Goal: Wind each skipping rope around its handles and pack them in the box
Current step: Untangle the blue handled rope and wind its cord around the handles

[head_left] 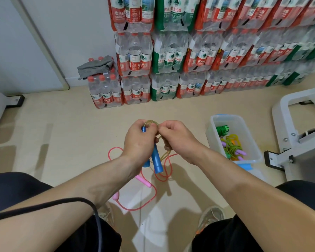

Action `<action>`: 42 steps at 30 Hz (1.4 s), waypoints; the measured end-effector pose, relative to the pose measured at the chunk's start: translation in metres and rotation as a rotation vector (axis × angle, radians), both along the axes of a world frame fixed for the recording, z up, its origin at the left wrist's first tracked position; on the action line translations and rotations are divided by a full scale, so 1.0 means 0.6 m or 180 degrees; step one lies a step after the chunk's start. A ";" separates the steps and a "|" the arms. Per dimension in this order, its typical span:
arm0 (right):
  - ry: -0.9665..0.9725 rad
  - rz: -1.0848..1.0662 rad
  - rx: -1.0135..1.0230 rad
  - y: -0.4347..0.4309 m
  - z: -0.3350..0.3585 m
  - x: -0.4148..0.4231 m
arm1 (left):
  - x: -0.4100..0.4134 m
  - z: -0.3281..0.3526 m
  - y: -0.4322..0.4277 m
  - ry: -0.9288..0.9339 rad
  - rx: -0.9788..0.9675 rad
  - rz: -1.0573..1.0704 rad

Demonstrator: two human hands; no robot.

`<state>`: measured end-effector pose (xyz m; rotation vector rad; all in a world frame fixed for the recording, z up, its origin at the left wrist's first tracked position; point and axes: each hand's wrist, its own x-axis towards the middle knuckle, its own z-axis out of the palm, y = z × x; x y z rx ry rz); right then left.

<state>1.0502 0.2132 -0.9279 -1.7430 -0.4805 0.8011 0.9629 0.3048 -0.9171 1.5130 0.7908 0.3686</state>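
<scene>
My left hand [138, 140] grips a pair of blue handles [157, 161] held together and pointing down. Their yellowish translucent rope [151, 122] loops over the top of the handles. My right hand [173, 137] pinches that rope beside the handles, and more of it hangs below my hands. On the floor beneath lies a pink rope [135, 208] with pink handles [144, 180], unwound. A clear plastic box [216, 140] stands on the floor to the right, holding wound ropes in green, yellow and purple.
Shrink-wrapped packs of water bottles [189, 57] are stacked along the far wall, one with a grey cloth [95, 67] on top. A white metal frame [298, 135] stands at the right. My knees and shoes fill the bottom edge. A black cable [62, 202] crosses my left forearm.
</scene>
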 end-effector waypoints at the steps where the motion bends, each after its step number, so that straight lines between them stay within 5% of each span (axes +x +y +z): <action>1: -0.0027 -0.0018 -0.0009 0.001 -0.002 0.000 | 0.000 -0.001 0.000 0.0020 0.0030 -0.0006; 13: 0.0003 -0.0165 0.0065 -0.004 0.002 0.002 | 0.008 0.011 0.020 0.0066 -0.0343 0.0125; 25: -0.0060 -0.0059 0.0078 -0.007 0.008 0.003 | 0.010 -0.005 0.031 0.0721 0.0801 -0.0521; 36: -0.0360 -0.0018 -0.0024 -0.016 0.010 0.014 | 0.008 0.007 0.042 0.0467 -0.0511 -0.0828; 42: -0.0343 0.0076 -0.0052 -0.018 0.011 0.009 | 0.008 0.005 0.046 0.0699 -0.0451 -0.1151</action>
